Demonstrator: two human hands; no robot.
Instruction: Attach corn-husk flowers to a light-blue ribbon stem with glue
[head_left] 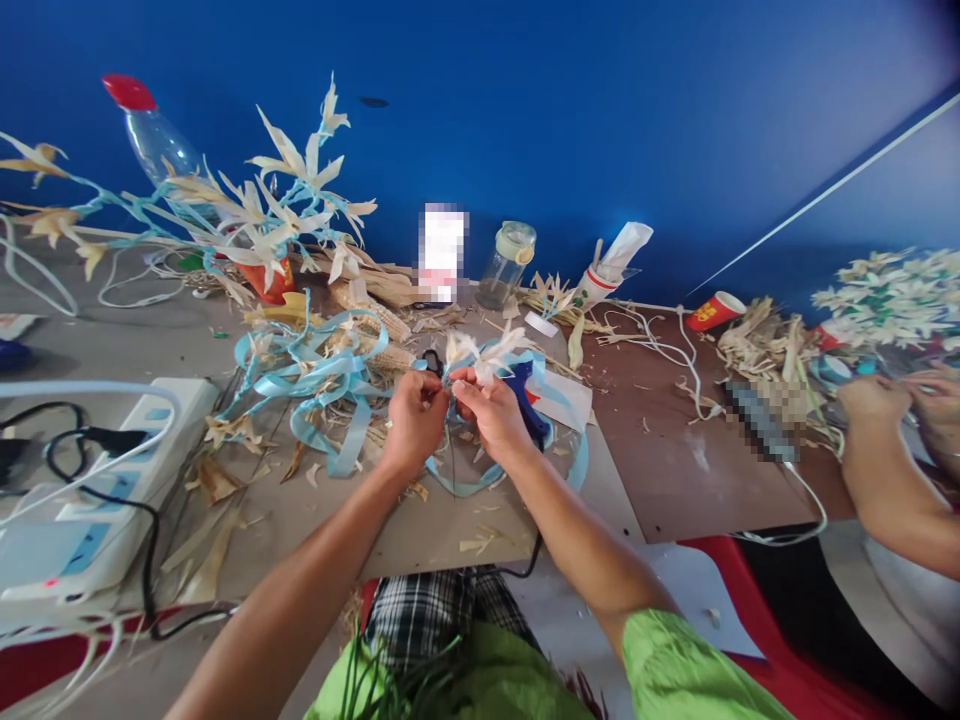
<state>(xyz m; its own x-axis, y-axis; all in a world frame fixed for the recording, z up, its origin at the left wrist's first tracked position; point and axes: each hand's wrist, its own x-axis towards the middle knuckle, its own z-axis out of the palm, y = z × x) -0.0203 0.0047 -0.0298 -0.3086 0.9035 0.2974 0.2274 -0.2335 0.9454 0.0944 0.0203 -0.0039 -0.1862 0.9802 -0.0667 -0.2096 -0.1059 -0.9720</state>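
Observation:
My left hand [415,417] and my right hand [491,410] meet over the middle of the table, both pinched shut. Between their fingertips they hold a small pale husk flower [484,355] on a thin stem, with light blue ribbon [457,487] trailing from it and looping below my wrists. A blue glue gun [529,400] lies just right of my right hand. More blue ribbon [319,375] is heaped to the left of my left hand.
A branch of finished husk flowers [277,215] stands in a plastic bottle [161,145] at back left. A white power strip [94,490] with black cables lies at left. A glass jar [508,265] stands behind. Another person's hands [896,400] work at right near husks [765,345].

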